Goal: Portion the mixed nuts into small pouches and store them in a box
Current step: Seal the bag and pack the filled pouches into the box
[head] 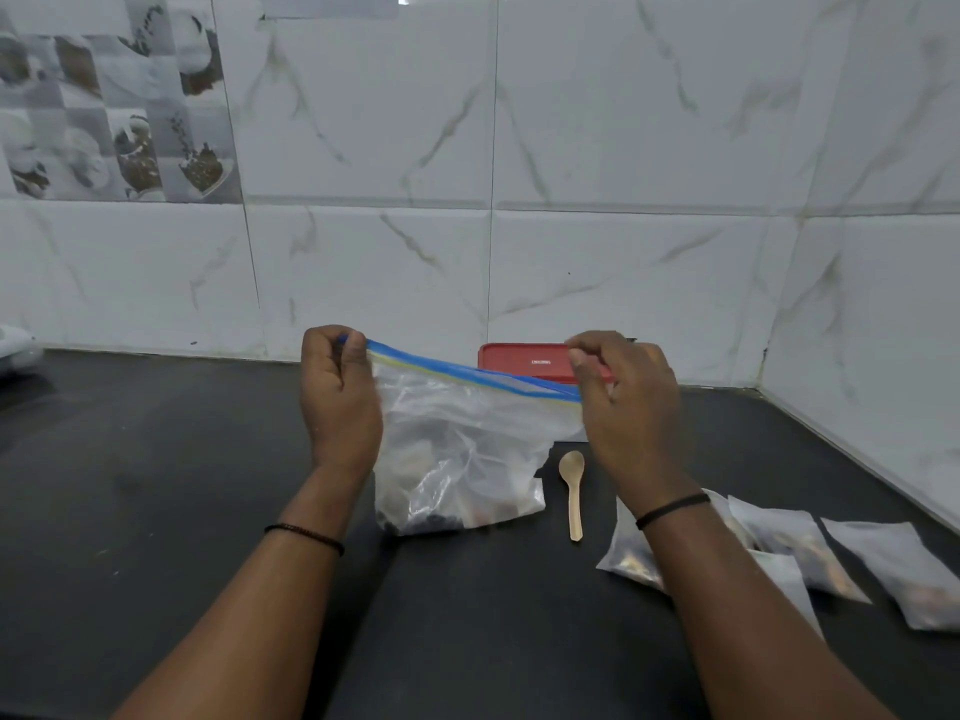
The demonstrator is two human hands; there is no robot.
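Observation:
A large clear zip bag point(457, 449) with a blue and yellow zip strip stands on the black counter, with a few nuts showing at its bottom. My left hand point(337, 397) pinches the strip's left end and my right hand point(628, 407) pinches its right end, holding the strip stretched between them. Behind the bag lies a box with a red lid point(530, 360), shut and partly hidden by my right hand. A small wooden spoon point(572, 491) lies on the counter to the right of the bag. Several small filled pouches point(789, 553) lie at the right, partly under my right forearm.
The black counter point(156, 485) meets white marble-look wall tiles at the back and at the right, forming a corner. A pale object point(15, 348) sits at the far left edge.

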